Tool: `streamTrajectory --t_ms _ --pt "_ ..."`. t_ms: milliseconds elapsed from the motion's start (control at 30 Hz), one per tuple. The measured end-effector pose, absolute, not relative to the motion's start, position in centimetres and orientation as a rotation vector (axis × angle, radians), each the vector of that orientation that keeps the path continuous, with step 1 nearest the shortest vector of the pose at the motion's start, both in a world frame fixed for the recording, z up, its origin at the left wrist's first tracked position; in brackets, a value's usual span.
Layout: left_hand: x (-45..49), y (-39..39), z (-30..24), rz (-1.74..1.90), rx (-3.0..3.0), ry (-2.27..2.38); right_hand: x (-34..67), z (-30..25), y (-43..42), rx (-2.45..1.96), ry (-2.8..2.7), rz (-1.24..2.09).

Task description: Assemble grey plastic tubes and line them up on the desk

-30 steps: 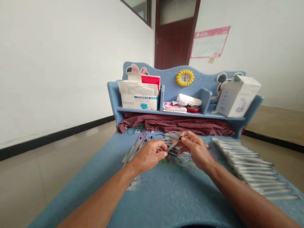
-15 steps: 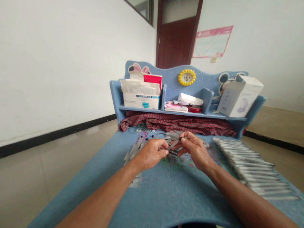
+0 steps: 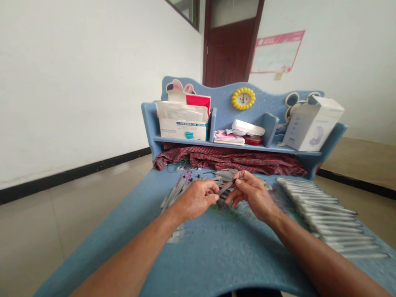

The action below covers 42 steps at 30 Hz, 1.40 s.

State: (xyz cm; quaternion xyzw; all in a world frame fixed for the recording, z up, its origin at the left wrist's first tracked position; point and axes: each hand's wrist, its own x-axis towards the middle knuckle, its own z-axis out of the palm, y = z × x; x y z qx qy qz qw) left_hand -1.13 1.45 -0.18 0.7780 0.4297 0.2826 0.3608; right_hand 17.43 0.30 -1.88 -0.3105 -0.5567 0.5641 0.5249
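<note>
My left hand (image 3: pixel 196 200) and my right hand (image 3: pixel 252 194) meet over the middle of a blue desk (image 3: pixel 216 251). Between them they pinch one thin grey pen barrel (image 3: pixel 225 188), the left at its near end, the right at its far, dark-tipped end. Under and behind the hands lies a loose heap of grey pen parts (image 3: pixel 222 176). More grey barrels (image 3: pixel 173 194) fan out to the left of my left hand.
A neat row of grey pens (image 3: pixel 324 214) lies along the desk's right side. At the back stand a blue shelf (image 3: pixel 235 145) with a mask box (image 3: pixel 182 123), a white carton (image 3: pixel 312 123) and a yellow clock (image 3: pixel 243 98); red checked cloth (image 3: pixel 232 159) lies beneath.
Both hands stay together on the pen barrel, with only small finger shifts. The view has tilted slightly.
</note>
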Motion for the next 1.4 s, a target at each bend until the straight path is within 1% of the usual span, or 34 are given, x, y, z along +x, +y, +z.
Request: streamTrajectory --t_ms 200,500,700,967,1167,1400 --pt "-1.1 1.5 -0.2 0.699 1.978 1.077 17.7 -2.4 0.5 -0.737 -1.421 1.31" --pt "-1.3 1.3 -0.2 0.656 1.749 0.94 18.1 -2.3 0.6 -0.75 -1.453 1.248" --pt "-1.5 1.7 -0.3 0.633 1.827 0.987 19.0 -2.2 1.2 -0.798 -1.561 1.214" --pt "-1.6 1.3 0.4 0.588 1.73 0.939 20.1 -1.6 1.2 -0.821 -1.679 1.237" --pt "-1.4 1.3 0.3 0.562 1.799 0.984 20.4 -1.7 1.2 -0.911 -1.802 1.148" --pt "-1.3 1.4 0.1 0.54 1.842 0.994 20.3 -2.1 1.1 -1.053 -1.893 1.154"
